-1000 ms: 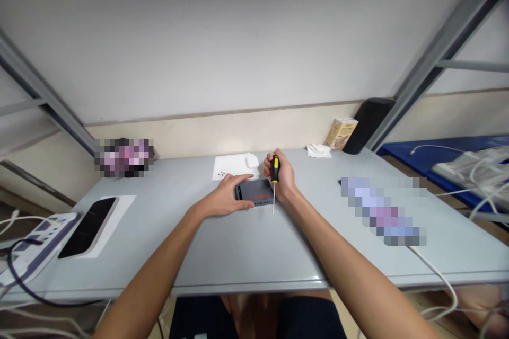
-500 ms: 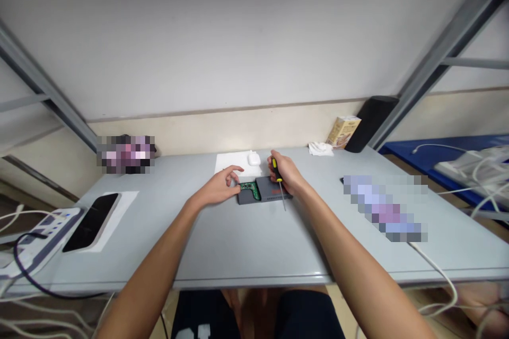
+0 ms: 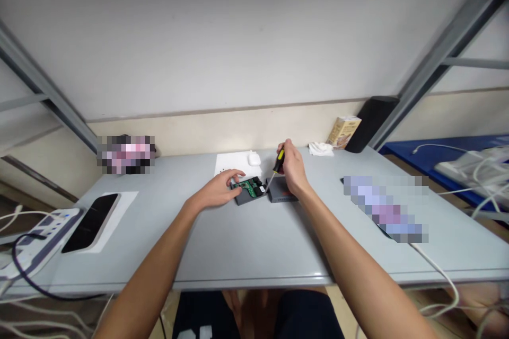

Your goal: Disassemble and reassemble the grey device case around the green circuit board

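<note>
A dark grey electronics case lies in two parts on the desk. Its base carries a green circuit board, and the thumb and fingers of my left hand grip the left end. To the right sits the grey cover with red lettering, apart from the base and partly hidden by my right hand. That hand is closed round a black and yellow screwdriver. The shaft slants down to the left, its tip by the base's right end; whether it touches is unclear.
Behind the case, white paper bears small dark specks and a white earbud case. A phone and power strip lie left. Crumpled tissue, a yellow box and a black cylinder stand back right.
The base has come out of the cover leftward with my left hand, baring the circuit board. My right hand has risen slightly, and the screwdriver's tip has swung to the left.
</note>
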A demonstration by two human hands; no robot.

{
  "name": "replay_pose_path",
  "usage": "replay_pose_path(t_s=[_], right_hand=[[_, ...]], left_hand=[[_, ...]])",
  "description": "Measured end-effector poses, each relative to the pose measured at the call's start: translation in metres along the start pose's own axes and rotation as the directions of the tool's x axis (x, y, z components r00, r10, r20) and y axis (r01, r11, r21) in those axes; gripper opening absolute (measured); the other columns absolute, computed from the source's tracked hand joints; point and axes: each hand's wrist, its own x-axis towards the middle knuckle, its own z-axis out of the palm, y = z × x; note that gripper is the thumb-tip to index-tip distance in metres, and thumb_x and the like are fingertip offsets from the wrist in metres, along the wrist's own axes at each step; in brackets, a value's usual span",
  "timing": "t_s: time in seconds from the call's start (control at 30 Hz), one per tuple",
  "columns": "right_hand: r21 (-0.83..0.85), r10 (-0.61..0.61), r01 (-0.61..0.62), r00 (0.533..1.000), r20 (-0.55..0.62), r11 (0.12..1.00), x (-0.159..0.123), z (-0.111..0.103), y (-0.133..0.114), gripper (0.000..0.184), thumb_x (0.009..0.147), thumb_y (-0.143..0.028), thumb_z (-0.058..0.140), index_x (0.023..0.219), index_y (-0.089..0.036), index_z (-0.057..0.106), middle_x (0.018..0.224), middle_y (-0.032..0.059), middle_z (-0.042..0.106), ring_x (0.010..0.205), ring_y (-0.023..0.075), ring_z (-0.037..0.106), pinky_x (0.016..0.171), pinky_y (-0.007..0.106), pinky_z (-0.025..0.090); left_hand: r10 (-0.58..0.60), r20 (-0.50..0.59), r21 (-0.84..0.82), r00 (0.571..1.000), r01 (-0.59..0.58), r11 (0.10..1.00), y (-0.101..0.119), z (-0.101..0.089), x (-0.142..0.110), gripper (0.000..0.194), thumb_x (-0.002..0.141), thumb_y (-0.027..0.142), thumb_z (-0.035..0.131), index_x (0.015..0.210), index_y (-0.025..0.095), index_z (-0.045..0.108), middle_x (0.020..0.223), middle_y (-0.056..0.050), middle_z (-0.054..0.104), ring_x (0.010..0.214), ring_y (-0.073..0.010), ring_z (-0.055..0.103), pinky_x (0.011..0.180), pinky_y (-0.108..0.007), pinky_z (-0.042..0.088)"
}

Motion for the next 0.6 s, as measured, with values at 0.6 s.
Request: replay_pose_path(t_s=[0.6], right_hand=[[-0.189, -0.619, 0.612, 0.785, 0.023, 0.768, -0.038, 0.026, -0.012, 0.033, 0.109, -0.047, 0.041, 0.09, -0.025, 0.056, 0.085, 0.0015, 0.053, 0.078, 0.018, 0.053, 0.071, 0.033, 0.043]], left_hand=[[-0.011, -0.024, -0.132, 1.0, 0.008, 0.991, -0.006, -0.005, 0.002, 0.036, 0.09, 0.022, 0.052, 0.121, 0.018, 0.069, 0.101, -0.007, 0.072, 0.094, -0.0194, 0.066, 0.092, -0.033, 0.052]])
